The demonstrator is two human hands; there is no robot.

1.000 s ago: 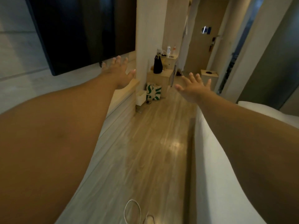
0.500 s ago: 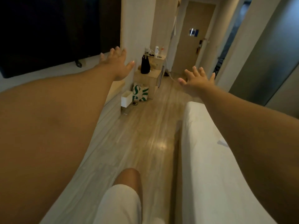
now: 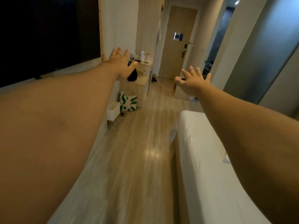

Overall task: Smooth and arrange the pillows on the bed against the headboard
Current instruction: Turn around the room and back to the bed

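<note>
Both my arms stretch straight out ahead of me at chest height. My left hand is open with fingers spread, palm down, and holds nothing. My right hand is open the same way, also with nothing in it. A bed with a white sheet runs along my right side, under my right forearm. No pillow and no headboard are in view.
A wooden floor aisle runs ahead between the bed and the left wall. A dark TV screen hangs on the left. Ahead stand a low wooden cabinet with bottles and a black bag, a green-and-white tote, a white bin and a closed door.
The view has shifted forward and right along the aisle, so more of the bed shows. The knee seen half a second ago is out of view. Both hands stay open and outstretched.
</note>
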